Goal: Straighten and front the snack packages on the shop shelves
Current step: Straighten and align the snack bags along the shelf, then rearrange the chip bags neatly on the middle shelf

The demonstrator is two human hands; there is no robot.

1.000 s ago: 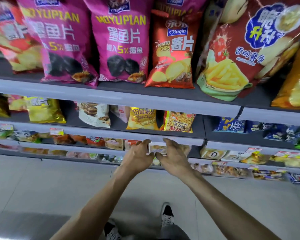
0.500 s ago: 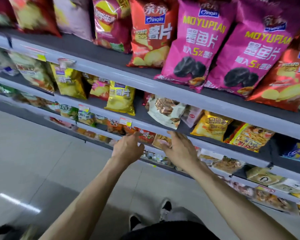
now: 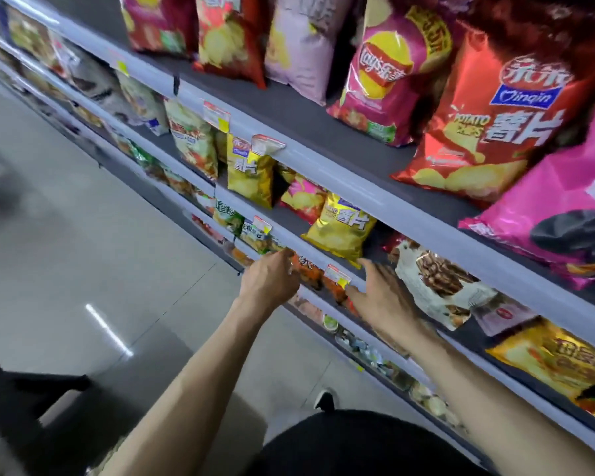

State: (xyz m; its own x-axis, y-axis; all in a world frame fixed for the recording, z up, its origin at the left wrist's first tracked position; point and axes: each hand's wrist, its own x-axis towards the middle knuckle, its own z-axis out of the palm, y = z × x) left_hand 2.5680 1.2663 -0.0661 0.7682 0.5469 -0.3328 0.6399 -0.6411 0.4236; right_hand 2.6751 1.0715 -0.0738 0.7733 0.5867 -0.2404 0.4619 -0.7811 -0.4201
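Observation:
Both my hands reach to the third shelf from the top, at small orange snack packs (image 3: 309,272) under the grey shelf rail (image 3: 310,243). My left hand (image 3: 270,280) has its fingers at the left end of these packs; the grip itself is hidden. My right hand (image 3: 380,297) lies with fingers spread and straight by the packs' right end, below a yellow chip bag (image 3: 340,228). A white bag with brown snacks (image 3: 440,286) leans tilted just right of my right hand.
Large chip bags fill the top shelf, among them a red one (image 3: 488,125) and a magenta one (image 3: 564,214). More yellow and green bags (image 3: 251,170) stand along the second shelf. The grey tiled floor (image 3: 83,252) stretches left. A dark object (image 3: 31,400) sits at lower left.
My view has swung left along the shelves and tilted. Both hands moved left from the pale packs under the gold bags to the orange packs under the yellow chip bag.

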